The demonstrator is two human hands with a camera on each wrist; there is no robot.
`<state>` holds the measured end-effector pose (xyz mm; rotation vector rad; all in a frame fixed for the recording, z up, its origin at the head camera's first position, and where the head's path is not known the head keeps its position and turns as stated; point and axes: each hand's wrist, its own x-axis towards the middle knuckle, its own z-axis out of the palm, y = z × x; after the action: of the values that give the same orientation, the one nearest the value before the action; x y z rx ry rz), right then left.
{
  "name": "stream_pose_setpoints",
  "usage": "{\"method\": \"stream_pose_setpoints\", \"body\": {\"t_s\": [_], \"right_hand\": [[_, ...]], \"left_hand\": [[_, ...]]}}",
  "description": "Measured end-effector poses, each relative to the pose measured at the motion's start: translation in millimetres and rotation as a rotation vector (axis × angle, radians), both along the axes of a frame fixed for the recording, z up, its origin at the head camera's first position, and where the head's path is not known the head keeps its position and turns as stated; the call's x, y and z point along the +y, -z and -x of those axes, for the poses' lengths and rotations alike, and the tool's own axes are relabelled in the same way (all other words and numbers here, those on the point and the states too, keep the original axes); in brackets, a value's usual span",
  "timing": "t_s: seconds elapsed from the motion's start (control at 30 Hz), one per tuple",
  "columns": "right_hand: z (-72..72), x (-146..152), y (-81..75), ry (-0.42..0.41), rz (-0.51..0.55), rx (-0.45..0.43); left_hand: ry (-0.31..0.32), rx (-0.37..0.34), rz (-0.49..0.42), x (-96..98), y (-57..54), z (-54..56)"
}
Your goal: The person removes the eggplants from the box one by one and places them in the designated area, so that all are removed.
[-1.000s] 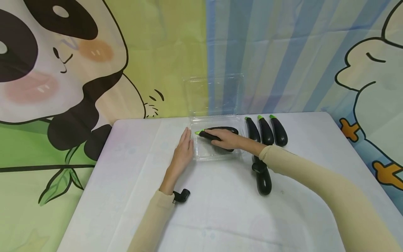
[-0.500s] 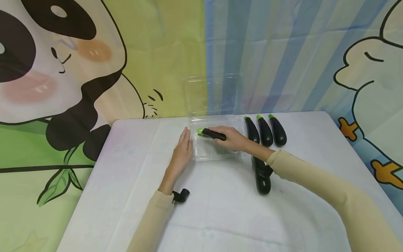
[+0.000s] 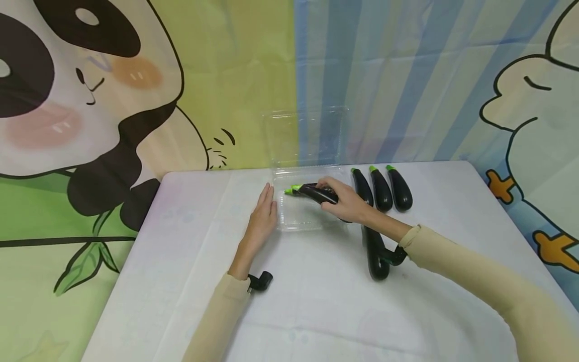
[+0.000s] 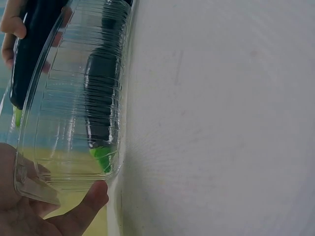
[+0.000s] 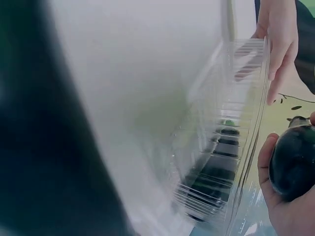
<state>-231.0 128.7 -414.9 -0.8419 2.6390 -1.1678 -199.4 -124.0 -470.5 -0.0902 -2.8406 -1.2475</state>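
My right hand (image 3: 346,201) grips a dark eggplant (image 3: 318,193) over a clear plastic box, its green stem pointing left. In the right wrist view, fingers and thumb curl round this eggplant's fat end (image 5: 295,160). Inside the box (image 3: 300,226) lies a second eggplant (image 4: 102,98), seen through the wall in the left wrist view; from the head only its stem shows well. My left hand (image 3: 262,216) rests with straight fingers along the box's left side, thumb near the corner.
The box's clear lid (image 3: 282,136) stands raised at the back, against the printed backdrop. Right of the box, three eggplants (image 3: 400,188) lie side by side. Another eggplant (image 3: 377,261) lies nearer the front, partly behind the right wrist camera (image 3: 395,255). A white cloth (image 3: 307,301) covers the table.
My right hand has shifted right with its eggplant, whose stem now sits farther from the box's left wall. The left hand has stayed against the box.
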Motion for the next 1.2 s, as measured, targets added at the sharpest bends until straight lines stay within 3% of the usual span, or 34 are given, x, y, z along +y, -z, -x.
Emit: {"method": "stream_pose_setpoints", "body": {"t_s": [0.23,0.7,1.03,1.2], "right_hand": [[-16.0,14,-2.5,0.082,0.021,-0.025],[-29.5,33,-6.5,0.145,0.035,0.023],[-45.5,50,-8.5,0.269,0.055,-0.098],[-56.1,60,-11.8,0.328,0.065,-0.096]], "left_hand": [[0.002,-0.001,-0.004,1.1,1.6,0.9],[0.002,-0.002,-0.016,2.0,-1.4,0.7],[-0.010,-0.004,0.001,1.2,0.9,0.7],[-0.012,0.002,-0.002,1.2,0.3,0.0]]}}
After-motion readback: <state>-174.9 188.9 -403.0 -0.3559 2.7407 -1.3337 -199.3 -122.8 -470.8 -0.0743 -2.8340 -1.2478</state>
